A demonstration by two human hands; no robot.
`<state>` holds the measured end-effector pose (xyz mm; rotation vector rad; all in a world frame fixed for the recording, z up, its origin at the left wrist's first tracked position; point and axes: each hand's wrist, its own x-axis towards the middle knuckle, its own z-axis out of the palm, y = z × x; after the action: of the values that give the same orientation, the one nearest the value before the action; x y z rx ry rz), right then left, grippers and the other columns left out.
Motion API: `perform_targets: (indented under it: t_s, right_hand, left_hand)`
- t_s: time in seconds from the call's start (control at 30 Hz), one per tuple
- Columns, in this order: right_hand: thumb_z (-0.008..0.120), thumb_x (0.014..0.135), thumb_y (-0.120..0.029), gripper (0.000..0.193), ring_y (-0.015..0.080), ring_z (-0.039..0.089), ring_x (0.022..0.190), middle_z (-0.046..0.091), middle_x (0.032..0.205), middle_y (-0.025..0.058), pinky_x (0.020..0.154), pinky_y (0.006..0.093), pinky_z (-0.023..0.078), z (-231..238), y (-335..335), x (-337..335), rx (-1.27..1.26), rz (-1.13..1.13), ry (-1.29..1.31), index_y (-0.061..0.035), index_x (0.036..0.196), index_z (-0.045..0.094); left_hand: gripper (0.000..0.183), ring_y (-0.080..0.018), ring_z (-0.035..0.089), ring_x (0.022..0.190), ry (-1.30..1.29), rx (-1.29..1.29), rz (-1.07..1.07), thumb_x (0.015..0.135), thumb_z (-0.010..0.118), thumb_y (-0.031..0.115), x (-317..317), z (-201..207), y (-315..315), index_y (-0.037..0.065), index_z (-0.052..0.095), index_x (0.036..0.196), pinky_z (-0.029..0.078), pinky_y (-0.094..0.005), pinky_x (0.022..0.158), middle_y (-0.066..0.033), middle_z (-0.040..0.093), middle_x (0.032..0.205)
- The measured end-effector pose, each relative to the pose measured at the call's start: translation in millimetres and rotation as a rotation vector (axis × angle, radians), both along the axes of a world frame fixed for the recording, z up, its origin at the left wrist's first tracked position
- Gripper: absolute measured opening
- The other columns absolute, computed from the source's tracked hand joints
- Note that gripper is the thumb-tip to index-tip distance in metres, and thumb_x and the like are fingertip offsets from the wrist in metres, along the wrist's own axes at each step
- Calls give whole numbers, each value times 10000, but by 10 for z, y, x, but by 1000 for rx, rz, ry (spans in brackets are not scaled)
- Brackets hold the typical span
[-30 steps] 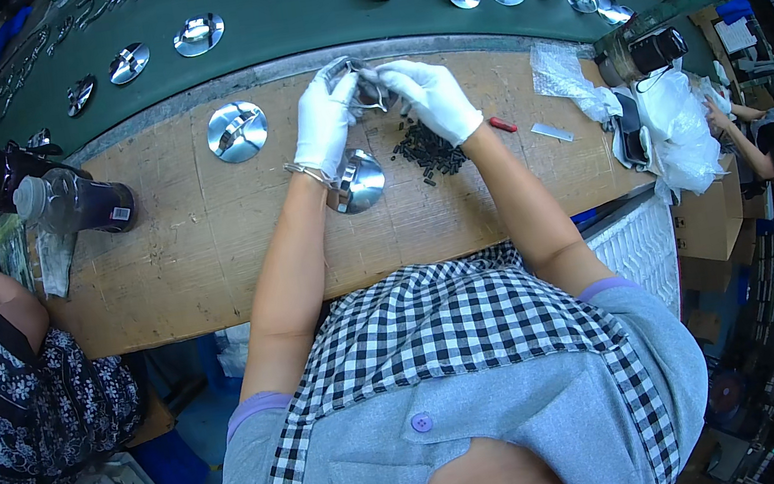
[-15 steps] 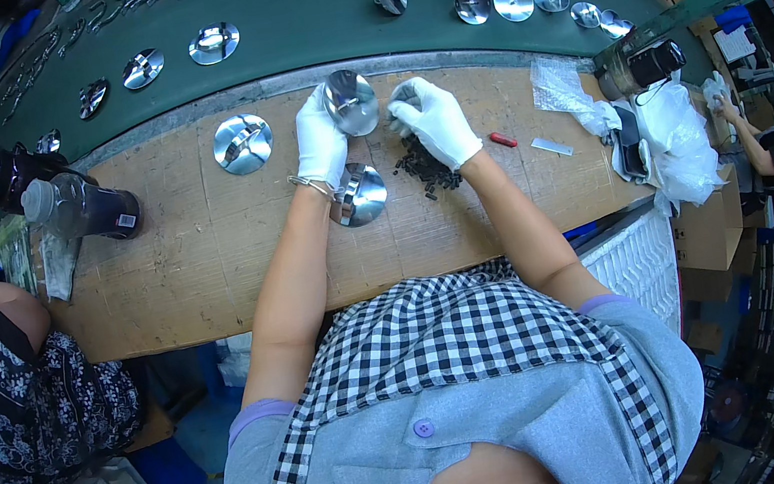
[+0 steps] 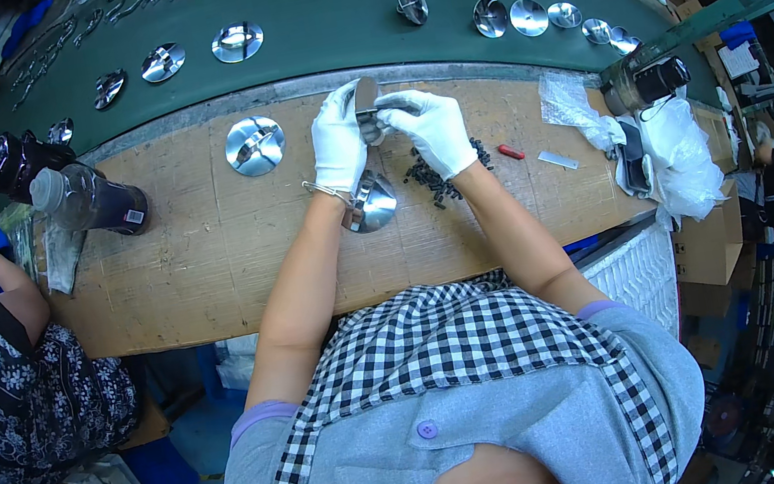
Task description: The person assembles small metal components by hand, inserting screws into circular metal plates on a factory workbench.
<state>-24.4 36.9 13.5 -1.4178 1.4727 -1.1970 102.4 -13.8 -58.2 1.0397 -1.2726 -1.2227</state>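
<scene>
Above the cardboard-topped bench, my white-gloved left hand (image 3: 337, 142) grips a round polished metal disc (image 3: 366, 96). The disc is tilted, so little of its face shows. My right hand (image 3: 436, 132), also gloved, has its fingers pinched together against the disc; what lies between them is too small to make out. Below that hand lies a pile of small black pieces (image 3: 442, 195). Partly behind my left wrist rests a second shiny disc (image 3: 379, 209) with a raised bracket. Another bracketed disc (image 3: 243, 163) sits on the cardboard to the left.
A green belt (image 3: 326, 49) beyond the bench carries several metal discs and bent handles. Dark bottles (image 3: 104, 211) stand at left. To the right are a red piece (image 3: 511, 152), a white strip (image 3: 557, 159), plastic bags (image 3: 682, 155) and a dark jar (image 3: 660, 79). Another person's knee (image 3: 18, 290) is at left.
My right hand has moved left from over the black pieces to the disc. The disc in my left hand has turned from facing up to nearly edge-on.
</scene>
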Motion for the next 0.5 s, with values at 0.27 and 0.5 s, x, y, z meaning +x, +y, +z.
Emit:
perform_targets:
  t_s: [0.27,0.5]
  right_hand:
    - [669,772,-63,154,245,664,803,683,903,113,730,320,527,-44,3,40,-374,-2,539,-55,921,709]
    - [659,864,-242,373,167,626,683,674,878,113,640,269,496,-64,-195,-209,91,7,-24,41,1100,601]
  left_hand:
    - [228,-304,625,921,-338,-367,129,933,512,116,-1,198,86,43,614,1123,496,-354,789,-148,643,1031]
    - [257,-181,620,974,232,-42,-19,932,452,15,-12,52,-6,-21,575,1155,488,-284,862,-123,651,1058]
